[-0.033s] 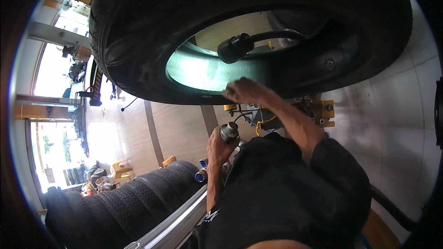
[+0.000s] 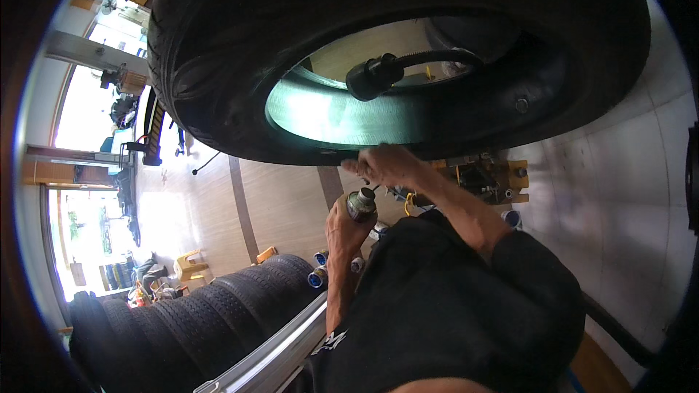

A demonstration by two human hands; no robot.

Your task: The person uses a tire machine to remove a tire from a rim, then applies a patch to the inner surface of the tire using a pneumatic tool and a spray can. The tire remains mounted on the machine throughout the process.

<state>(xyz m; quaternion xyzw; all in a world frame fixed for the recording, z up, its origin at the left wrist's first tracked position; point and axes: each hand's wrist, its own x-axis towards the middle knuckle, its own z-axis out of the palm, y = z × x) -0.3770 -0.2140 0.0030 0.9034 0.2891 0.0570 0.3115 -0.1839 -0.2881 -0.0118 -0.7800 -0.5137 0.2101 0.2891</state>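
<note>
A large black tire (image 2: 218,94) fills the upper view, and bright greenish-white light falls on its inner wall. Inside its opening a black lamp head (image 2: 370,78) hangs on a flexible neck. My left hand (image 2: 342,228) is wrapped round a small can (image 2: 361,205) with a narrow top, held below the tire's lower edge. Just above the can, close to the tire's near rim, my right hand (image 2: 386,166) has its fingers curled together. What those fingers hold, if anything, is too small and blurred to make out.
Several used tires (image 2: 196,320) stand in a row at the lower left, beside a pale metal rail (image 2: 269,349). A yellow stool (image 2: 191,266) is farther left. Yellow machine parts (image 2: 515,180) lie beyond my right forearm. Blue-and-white cans (image 2: 317,276) stand by my left forearm.
My right hand has moved down from the tire's inner rim toward the can. The tire and lamp appear shifted very slightly right. My left hand still holds the can.
</note>
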